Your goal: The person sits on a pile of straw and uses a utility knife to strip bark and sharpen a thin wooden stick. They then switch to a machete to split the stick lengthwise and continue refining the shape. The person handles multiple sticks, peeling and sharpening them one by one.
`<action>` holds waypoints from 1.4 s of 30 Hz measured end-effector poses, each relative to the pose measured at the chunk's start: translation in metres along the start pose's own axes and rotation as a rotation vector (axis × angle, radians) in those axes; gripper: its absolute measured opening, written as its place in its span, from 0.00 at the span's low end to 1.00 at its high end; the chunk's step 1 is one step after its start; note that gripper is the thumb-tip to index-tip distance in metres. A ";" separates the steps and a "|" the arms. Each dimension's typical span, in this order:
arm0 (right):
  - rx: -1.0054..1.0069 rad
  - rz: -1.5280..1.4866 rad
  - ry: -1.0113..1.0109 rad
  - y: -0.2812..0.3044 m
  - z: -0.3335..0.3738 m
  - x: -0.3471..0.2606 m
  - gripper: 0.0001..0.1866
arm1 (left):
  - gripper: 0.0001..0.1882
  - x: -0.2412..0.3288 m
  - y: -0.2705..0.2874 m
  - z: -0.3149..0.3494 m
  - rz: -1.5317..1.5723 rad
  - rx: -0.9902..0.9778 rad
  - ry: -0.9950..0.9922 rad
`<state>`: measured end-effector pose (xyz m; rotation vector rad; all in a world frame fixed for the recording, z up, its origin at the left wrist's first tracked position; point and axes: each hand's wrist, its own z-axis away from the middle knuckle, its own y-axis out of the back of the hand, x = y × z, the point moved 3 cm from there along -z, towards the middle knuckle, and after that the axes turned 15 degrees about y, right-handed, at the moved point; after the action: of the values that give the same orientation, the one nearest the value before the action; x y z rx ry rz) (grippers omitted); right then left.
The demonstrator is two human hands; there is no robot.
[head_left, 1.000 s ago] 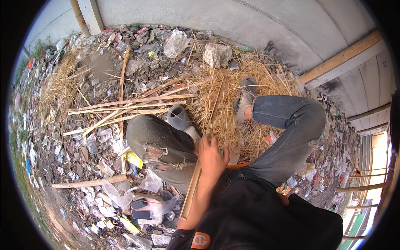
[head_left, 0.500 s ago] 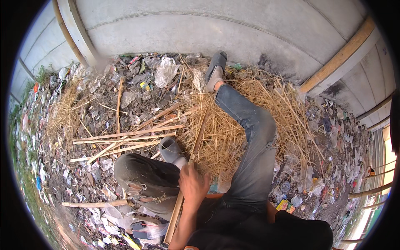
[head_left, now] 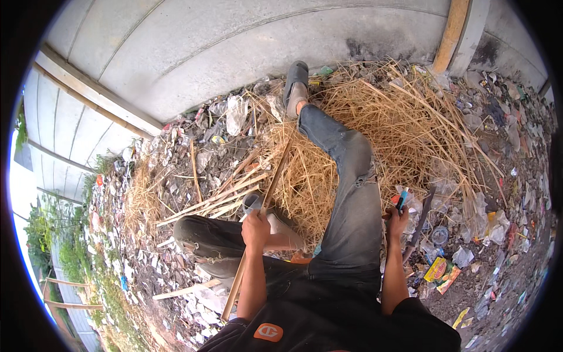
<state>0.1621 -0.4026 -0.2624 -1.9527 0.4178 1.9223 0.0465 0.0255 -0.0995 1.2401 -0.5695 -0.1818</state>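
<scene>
While my left hand [head_left: 255,230] sits just left of the centre of the frame, its fingers are curled closed around a long wooden strip [head_left: 275,178]. The strip slants from the straw near upper centre, through my grip, and down beside my left forearm to the lower left of centre. My right hand [head_left: 397,222], right of centre, is well apart from it, fingers bent closed around a small blue-and-black object [head_left: 402,200] whose tip points up; it is too small for me to tell what it is. Just to the right of that hand, a dark stick [head_left: 420,224] lies at a slant on the littered ground.

My right leg [head_left: 359,170] stretches up between my hands, its grey shoe [head_left: 297,76] near the pale wall [head_left: 246,56] at the top. The straw pile [head_left: 404,135] spreads across the upper middle and right. Several pale slats [head_left: 214,204] lie left of centre, close to my other shoe [head_left: 252,202], and a yellow packet [head_left: 437,269] lies at lower right.
</scene>
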 end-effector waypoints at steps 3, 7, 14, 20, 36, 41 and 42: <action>-0.094 -0.003 -0.020 -0.017 0.011 -0.006 0.13 | 0.16 -0.009 0.025 0.002 0.030 0.054 0.011; -0.133 -0.123 -0.035 -0.014 0.027 -0.019 0.15 | 0.16 -0.016 0.065 0.036 0.010 0.168 0.064; -0.058 -0.263 -0.085 -0.004 0.033 -0.012 0.10 | 0.10 -0.046 0.134 0.071 0.288 0.351 -0.064; -0.014 -0.362 -0.027 -0.004 0.039 -0.023 0.12 | 0.15 -0.047 0.173 0.088 0.836 0.013 -0.136; 0.202 -0.396 0.118 0.019 0.019 -0.115 0.21 | 0.17 -0.033 0.211 0.142 1.163 -0.076 -0.330; 0.071 -0.399 0.175 -0.019 0.010 -0.131 0.21 | 0.16 -0.041 0.178 0.124 1.118 -0.143 -0.246; 0.042 -0.397 0.178 -0.031 0.010 -0.133 0.20 | 0.16 -0.039 0.167 0.122 1.098 -0.168 -0.228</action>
<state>0.1636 -0.3767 -0.1280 -2.0063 0.1026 1.4890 -0.0761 -0.0052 0.0688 0.6111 -1.3207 0.5502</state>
